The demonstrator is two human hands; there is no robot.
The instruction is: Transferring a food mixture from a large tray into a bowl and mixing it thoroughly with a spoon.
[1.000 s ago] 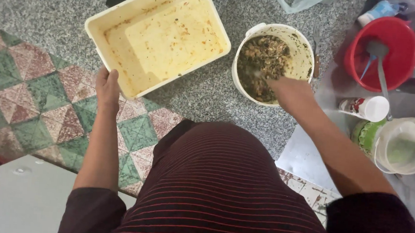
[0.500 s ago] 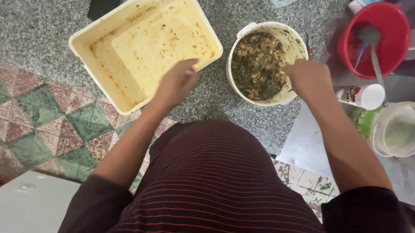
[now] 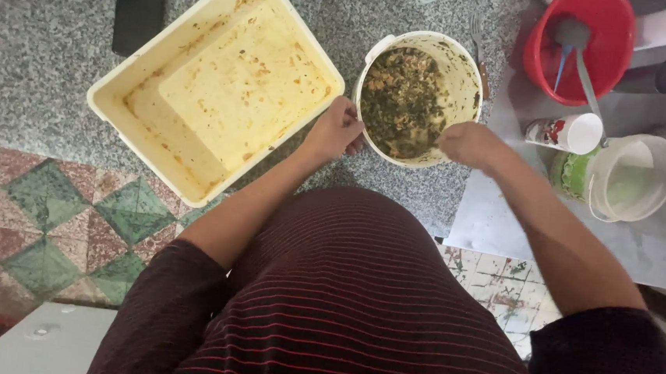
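Observation:
A round white bucket (image 3: pixel 461 71) holds a dark green chopped mixture (image 3: pixel 402 98) and stands on the speckled stone floor. My left hand (image 3: pixel 335 129) grips its left rim, fingers curled over the edge. My right hand (image 3: pixel 467 142) is closed at the bucket's near right rim, over the mixture; whether it holds something I cannot tell. To the left lies a large square cream tub (image 3: pixel 223 85), smeared with oily residue and holding nothing else.
A black phone (image 3: pixel 139 8) lies at top left. A red bowl (image 3: pixel 593 41) with a metal ladle, a small printed cup (image 3: pixel 565 133) and a translucent plastic container (image 3: pixel 623 177) stand right. A fork (image 3: pixel 479 41) lies behind the bucket. Patterned tiles (image 3: pixel 49 222) lie at left.
My left hand moved from the floor by the tub, across the tub's corner, to the bucket's left rim. My right hand slid from inside the bucket to its near right rim.

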